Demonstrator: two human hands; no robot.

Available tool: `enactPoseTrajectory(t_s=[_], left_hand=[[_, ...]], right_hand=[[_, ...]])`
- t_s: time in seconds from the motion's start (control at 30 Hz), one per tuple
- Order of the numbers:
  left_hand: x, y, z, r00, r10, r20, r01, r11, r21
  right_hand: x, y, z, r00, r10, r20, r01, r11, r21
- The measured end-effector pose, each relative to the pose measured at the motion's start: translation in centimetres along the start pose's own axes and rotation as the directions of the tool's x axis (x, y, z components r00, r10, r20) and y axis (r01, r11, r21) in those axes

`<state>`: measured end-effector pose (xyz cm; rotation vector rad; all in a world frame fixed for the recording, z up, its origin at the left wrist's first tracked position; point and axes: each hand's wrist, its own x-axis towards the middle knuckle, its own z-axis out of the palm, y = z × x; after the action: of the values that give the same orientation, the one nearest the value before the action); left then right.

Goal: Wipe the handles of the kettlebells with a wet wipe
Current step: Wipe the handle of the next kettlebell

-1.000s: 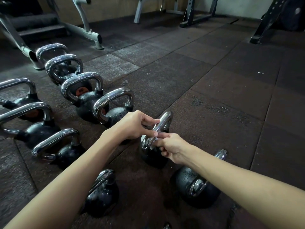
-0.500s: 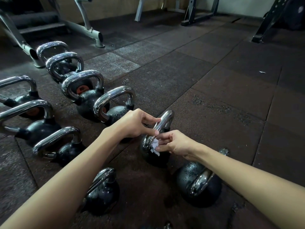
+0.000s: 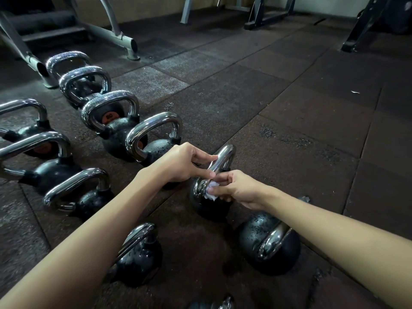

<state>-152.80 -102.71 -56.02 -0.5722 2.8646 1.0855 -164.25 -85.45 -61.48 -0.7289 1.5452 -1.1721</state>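
Note:
A black kettlebell (image 3: 209, 207) with a chrome handle (image 3: 224, 158) stands on the rubber floor at the centre. My left hand (image 3: 180, 162) pinches the top of that handle between thumb and fingers. My right hand (image 3: 237, 188) holds a small crumpled white wet wipe (image 3: 210, 192) against the lower near side of the same handle. Two more kettlebells sit nearer me, one (image 3: 270, 244) under my right forearm and one (image 3: 138, 257) under my left forearm.
Several other chrome-handled kettlebells stand in two rows at the left (image 3: 116, 121). A grey machine frame (image 3: 111, 34) stands behind them at the back left, dark rack legs (image 3: 361, 27) at the back right. Dark rubber tiles (image 3: 301, 130) cover the floor to the right.
My right hand has slid down the handle toward its base, and the white wipe has come into sight under its fingers. My left hand keeps its pinch on the handle's top.

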Motion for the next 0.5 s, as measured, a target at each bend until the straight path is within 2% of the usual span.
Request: enactPoseTrajectory(t_s=[0.1,0.2,0.3,0.37,0.4,0.43,0.5], left_hand=[[0.0,-0.1,0.0,1.000,0.015,0.005,-0.015,1.000,0.017],[0.0,0.0,-0.4,0.999,0.041,0.017,-0.042,0.998,0.054],[0.1,0.2,-0.8,0.998,0.056,0.041,-0.060,0.994,0.095],[0.0,0.2,-0.8,0.997,0.054,0.046,-0.058,0.994,0.095],[0.0,0.2,-0.7,0.998,0.053,0.045,-0.057,0.994,0.090],[0.0,0.1,-0.6,0.998,0.054,0.041,-0.057,0.995,0.084],[0.0,0.0,-0.5,0.998,0.053,0.028,-0.055,0.996,0.076]], right_hand=[[0.3,0.2,0.0,1.000,0.014,-0.018,-0.015,0.999,-0.030],[0.4,0.3,0.2,0.997,-0.058,-0.048,0.048,0.980,-0.191],[0.8,0.1,0.3,0.986,-0.120,-0.116,0.044,0.855,-0.516],[1.1,-0.1,0.2,0.979,-0.147,-0.143,0.025,0.779,-0.626],[1.2,-0.1,0.3,0.978,-0.147,-0.146,0.023,0.777,-0.630],[1.2,0.0,0.2,0.981,-0.131,-0.143,0.025,0.816,-0.578],[0.9,-0.1,0.1,0.993,-0.064,-0.097,0.025,0.933,-0.358]])
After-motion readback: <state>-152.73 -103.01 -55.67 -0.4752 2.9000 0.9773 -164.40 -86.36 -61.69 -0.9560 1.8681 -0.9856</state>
